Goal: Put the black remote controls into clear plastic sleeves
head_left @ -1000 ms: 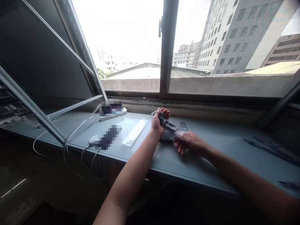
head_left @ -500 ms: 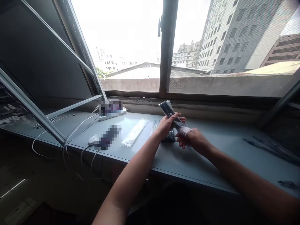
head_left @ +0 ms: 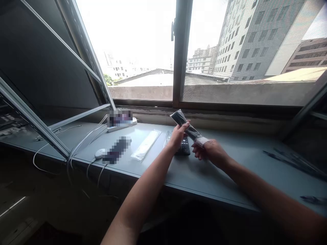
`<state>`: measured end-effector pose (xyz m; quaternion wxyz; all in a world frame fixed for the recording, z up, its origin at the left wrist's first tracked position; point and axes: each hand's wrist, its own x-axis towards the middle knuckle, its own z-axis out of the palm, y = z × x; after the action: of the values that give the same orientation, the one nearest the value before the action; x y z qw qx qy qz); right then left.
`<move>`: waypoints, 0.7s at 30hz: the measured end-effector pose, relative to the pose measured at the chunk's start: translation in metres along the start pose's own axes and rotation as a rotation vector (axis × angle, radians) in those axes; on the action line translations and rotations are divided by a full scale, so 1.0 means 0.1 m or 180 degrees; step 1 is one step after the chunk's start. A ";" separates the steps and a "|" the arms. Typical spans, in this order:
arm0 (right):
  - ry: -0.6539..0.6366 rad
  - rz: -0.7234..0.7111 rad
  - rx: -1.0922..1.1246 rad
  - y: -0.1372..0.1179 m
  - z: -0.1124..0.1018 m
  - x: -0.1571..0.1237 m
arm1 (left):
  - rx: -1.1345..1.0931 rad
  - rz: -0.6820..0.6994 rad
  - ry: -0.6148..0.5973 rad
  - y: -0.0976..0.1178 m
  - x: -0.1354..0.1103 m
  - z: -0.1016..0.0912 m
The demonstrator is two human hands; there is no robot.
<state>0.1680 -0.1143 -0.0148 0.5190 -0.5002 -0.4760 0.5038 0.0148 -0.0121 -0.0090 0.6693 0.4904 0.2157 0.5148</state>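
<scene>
A slim black remote control in a clear plastic bag (head_left: 192, 132) is held slantwise above the desk between my hands. My left hand (head_left: 178, 134) is closed round its middle, thumb on top. At the lower right end, my right hand (head_left: 208, 149) pinches the loose, whitish plastic of the bag. Beneath my hands a black remote control with buttons (head_left: 184, 148) lies on the desk, partly covered by my left hand. Beside it is some crumpled clear plastic (head_left: 168, 137). Left of that lies a flat white item in a clear sleeve (head_left: 146, 145).
The grey desk (head_left: 224, 180) runs under a window. A power strip (head_left: 122, 125), white cables and a round white charger (head_left: 100, 153) are on the left, near blurred-out items. Metal shelf bars (head_left: 33, 117) slant across the left. Dark thin items (head_left: 293, 163) lie at right.
My left hand and the far end of the bagged remote control have shifted slightly left. More of the remote control on the desk shows. My right hand keeps its grip; the view has moved slightly.
</scene>
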 end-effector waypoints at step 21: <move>-0.0176 -0.0168 -0.0116 -0.04 0.05 -0.06 | 0.0008 -0.0093 0.0311 -0.08 0.09 -0.04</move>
<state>0.1631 -0.1199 -0.0110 0.5096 -0.4827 -0.5123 0.4948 0.0190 -0.0021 -0.0157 0.6647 0.4623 0.2559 0.5281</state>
